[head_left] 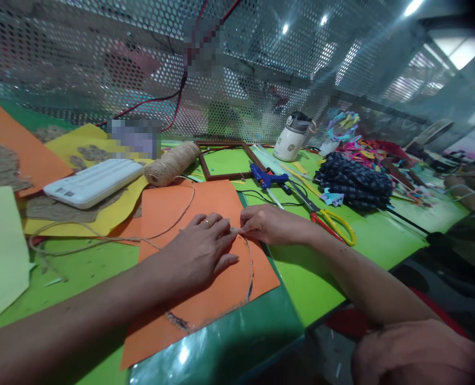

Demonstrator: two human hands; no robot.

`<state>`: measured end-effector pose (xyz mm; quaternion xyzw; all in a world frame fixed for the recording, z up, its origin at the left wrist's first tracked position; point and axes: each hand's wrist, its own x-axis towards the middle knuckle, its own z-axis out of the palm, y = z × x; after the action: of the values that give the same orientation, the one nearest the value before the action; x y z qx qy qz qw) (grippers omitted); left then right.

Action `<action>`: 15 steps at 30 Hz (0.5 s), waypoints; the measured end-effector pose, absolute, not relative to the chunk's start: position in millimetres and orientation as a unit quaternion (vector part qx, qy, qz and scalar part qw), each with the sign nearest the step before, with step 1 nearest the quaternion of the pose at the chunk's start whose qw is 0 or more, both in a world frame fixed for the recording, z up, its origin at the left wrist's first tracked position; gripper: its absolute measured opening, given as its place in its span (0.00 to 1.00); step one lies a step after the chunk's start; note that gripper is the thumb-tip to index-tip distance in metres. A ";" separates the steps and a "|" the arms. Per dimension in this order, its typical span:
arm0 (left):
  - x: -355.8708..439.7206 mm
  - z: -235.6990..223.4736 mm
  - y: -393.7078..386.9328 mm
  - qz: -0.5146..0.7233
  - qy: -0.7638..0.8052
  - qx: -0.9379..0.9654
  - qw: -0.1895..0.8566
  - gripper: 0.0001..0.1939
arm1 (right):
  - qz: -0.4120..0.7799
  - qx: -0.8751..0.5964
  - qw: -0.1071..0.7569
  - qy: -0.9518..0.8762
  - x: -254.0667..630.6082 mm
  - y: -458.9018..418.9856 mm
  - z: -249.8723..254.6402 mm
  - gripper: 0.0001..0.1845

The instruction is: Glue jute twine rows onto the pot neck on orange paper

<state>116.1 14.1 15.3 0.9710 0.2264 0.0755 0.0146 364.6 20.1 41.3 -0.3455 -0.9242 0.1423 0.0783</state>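
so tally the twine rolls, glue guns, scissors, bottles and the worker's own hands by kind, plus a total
Twine roll: 1
Glue gun: 1
Pair of scissors: 1
Bottle: 1
Worker's hands: 2 (left hand, right hand)
Total: 6

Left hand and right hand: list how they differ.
The left hand wears a ring; the right hand shows none.
The left hand lies palm down, thumb spread apart; the right hand's fingers are bunched in a pinch.
Both hands meet at the twine on the orange sheet.
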 end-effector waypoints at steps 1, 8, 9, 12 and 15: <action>116.5 15.4 14.2 0.076 0.226 0.971 0.014 0.20 | 0.145 -0.346 0.080 -0.923 365.2 21.1 41.0 0.10; 117.1 15.9 14.8 0.096 0.226 0.969 0.018 0.18 | 0.171 -0.342 0.089 -0.920 372.7 29.6 44.5 0.09; 116.7 15.8 14.7 0.102 0.225 0.969 0.016 0.18 | 0.168 -0.343 0.090 -0.920 372.7 29.5 45.4 0.10; 115.9 15.8 14.1 0.108 0.218 0.970 0.012 0.18 | 0.145 -0.349 0.083 -0.922 369.3 25.5 47.2 0.11; 116.0 16.1 14.2 0.110 0.218 0.970 0.017 0.17 | 0.109 -0.350 0.055 -0.929 362.8 18.0 49.5 0.11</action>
<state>116.0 14.2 16.1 0.9696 0.2182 0.1095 0.0168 362.8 18.0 49.5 -0.3503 -0.9286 0.1090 0.0551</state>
